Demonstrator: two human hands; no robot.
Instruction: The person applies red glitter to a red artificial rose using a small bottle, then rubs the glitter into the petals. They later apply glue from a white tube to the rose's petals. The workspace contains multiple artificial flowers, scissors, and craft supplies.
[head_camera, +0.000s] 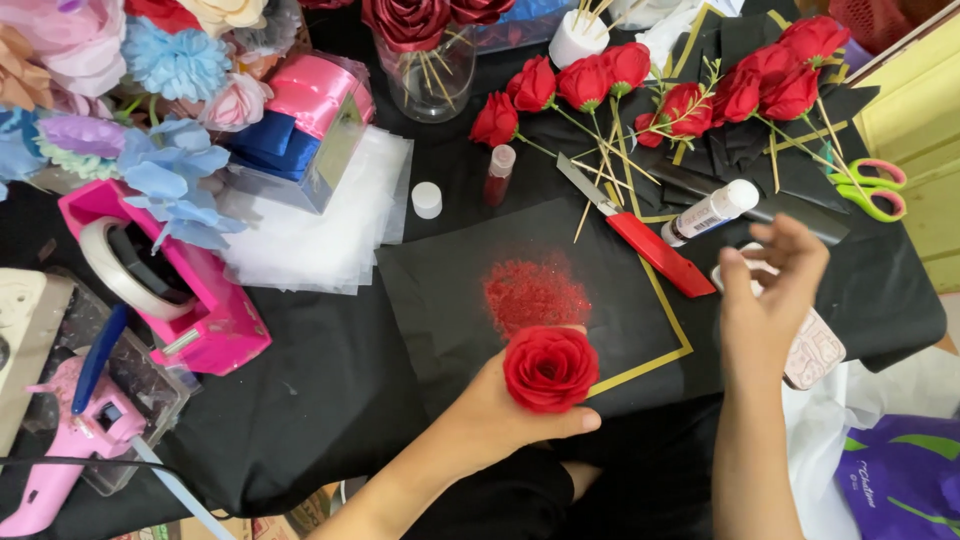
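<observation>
My left hand (495, 410) holds a red fabric rose (549, 368) by its underside, bloom facing up, just below a patch of red glitter (535, 293) spread on a black paper sheet (440, 290) with a gold border. My right hand (768, 300) hovers to the right with fingers apart and nothing in it, above a pale patterned object (818, 352). A red utility knife (640, 240) and a white glue bottle (712, 212) lie just beyond it. An uncapped glitter tube (498, 175) and its white cap (427, 199) lie above the sheet.
Several red roses on sticks (640, 85) lie at the back on black wrapping. Pink and green scissors (872, 188) sit far right. A pink tape dispenser (170, 280), a pink glue gun (75, 450), ribbon rolls (300, 110), paper flowers and a glass vase (432, 70) fill the left and back.
</observation>
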